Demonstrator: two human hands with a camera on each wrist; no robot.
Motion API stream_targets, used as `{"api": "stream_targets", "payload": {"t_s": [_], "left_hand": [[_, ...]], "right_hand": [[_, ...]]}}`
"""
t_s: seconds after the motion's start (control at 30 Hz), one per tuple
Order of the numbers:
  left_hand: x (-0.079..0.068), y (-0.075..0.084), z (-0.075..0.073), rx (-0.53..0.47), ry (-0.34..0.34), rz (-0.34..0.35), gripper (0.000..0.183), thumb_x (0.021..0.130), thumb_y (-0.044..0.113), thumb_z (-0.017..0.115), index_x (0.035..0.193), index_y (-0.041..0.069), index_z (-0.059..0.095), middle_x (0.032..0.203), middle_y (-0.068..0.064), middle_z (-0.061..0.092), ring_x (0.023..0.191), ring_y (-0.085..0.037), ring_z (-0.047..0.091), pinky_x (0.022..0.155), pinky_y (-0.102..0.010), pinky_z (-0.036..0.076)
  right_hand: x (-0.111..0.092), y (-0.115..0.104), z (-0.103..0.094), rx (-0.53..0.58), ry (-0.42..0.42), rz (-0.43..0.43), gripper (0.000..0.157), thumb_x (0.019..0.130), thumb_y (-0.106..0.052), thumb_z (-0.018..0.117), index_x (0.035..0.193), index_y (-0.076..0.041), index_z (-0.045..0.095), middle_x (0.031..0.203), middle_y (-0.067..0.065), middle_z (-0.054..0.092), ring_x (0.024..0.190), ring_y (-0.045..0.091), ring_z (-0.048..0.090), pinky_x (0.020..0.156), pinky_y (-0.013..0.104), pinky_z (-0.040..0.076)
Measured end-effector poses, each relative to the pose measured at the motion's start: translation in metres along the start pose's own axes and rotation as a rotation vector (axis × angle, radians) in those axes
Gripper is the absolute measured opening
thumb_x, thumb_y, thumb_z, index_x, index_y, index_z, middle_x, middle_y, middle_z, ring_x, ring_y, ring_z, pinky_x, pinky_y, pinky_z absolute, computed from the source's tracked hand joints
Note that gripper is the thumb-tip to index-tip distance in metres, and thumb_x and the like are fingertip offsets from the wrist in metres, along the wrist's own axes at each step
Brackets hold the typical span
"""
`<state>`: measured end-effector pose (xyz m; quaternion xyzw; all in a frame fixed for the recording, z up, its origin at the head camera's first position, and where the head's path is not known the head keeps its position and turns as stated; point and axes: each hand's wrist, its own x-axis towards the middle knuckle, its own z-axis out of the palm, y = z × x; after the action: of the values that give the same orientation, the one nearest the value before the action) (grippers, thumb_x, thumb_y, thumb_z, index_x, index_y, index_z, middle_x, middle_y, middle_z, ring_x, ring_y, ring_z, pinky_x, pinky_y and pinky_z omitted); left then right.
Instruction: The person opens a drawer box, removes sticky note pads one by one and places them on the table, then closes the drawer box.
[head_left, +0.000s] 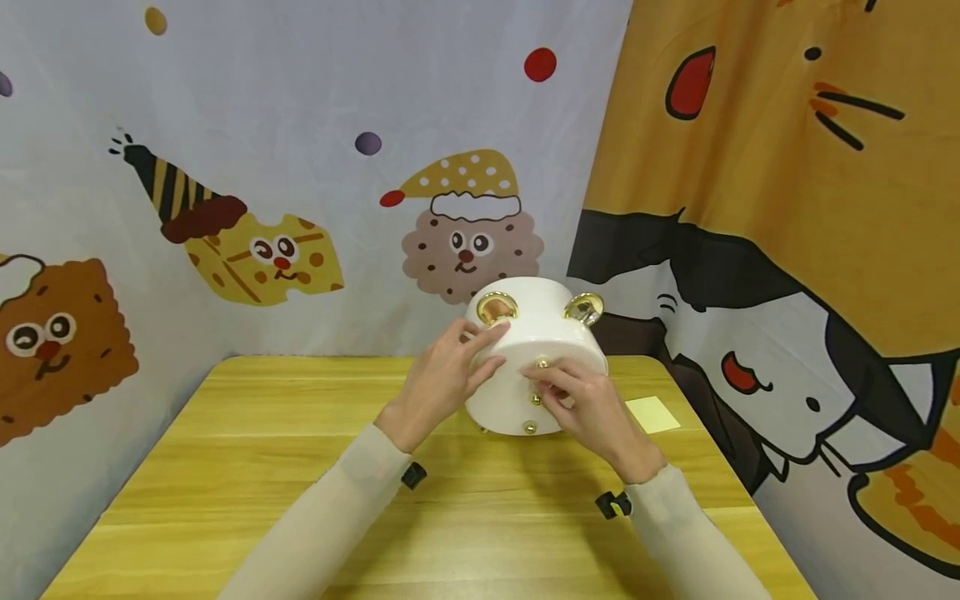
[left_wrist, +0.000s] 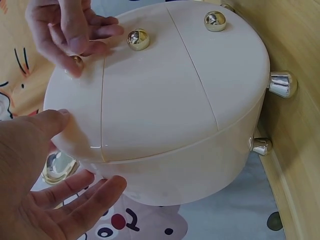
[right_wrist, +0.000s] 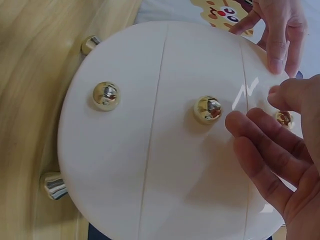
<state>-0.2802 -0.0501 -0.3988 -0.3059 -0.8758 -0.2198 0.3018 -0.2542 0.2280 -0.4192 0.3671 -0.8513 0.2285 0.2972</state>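
Observation:
A white rounded box (head_left: 491, 392) with gold ears stands on the table; seams divide its front into bands. In the right wrist view, its front bears a lower gold knob (right_wrist: 106, 95), a middle gold knob (right_wrist: 208, 109) and a top gold knob (right_wrist: 284, 119). My right hand (head_left: 588, 404) is at the top knob, thumb and fingers apart on either side of it, partly hiding it. My left hand (head_left: 450, 371) is at the box's upper left, fingers spread, thumb at the front edge. In the left wrist view, its other fingers (left_wrist: 75, 205) lie beside the side wall.
The box stands on short gold feet (left_wrist: 282, 84) on a wooden table (head_left: 300, 467). A pale yellow paper note (head_left: 653, 414) lies to its right. Printed cartoon curtains (head_left: 300, 108) hang behind and to the right of the table.

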Motion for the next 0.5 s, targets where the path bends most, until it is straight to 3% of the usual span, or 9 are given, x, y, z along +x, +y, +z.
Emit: {"api": "stream_targets", "payload": {"t_s": [0.1,0.5], "left_hand": [[0.001,0.001,0.001,-0.007,-0.001,0.002,0.05,0.115,0.036,0.078,0.163,0.024,0.071,0.131,-0.02,0.071,0.095,-0.028,0.077,0.072,-0.037,0.07],[0.004,0.003,0.004,-0.034,-0.007,-0.018,0.052,0.113,0.039,0.08,0.161,0.019,0.069,0.133,-0.019,0.068,0.101,-0.03,0.076,0.07,-0.038,0.07]], "right_hand": [[-0.004,0.001,0.001,-0.014,-0.017,-0.01,0.028,0.099,0.0,0.089,0.122,-0.015,0.091,0.104,0.001,0.079,0.078,0.01,0.065,0.065,0.028,0.061],[-0.019,0.007,0.006,-0.096,-0.088,0.019,0.022,0.101,-0.014,0.091,0.122,-0.018,0.09,0.104,-0.002,0.081,0.082,0.009,0.074,0.069,0.027,0.064]]}}
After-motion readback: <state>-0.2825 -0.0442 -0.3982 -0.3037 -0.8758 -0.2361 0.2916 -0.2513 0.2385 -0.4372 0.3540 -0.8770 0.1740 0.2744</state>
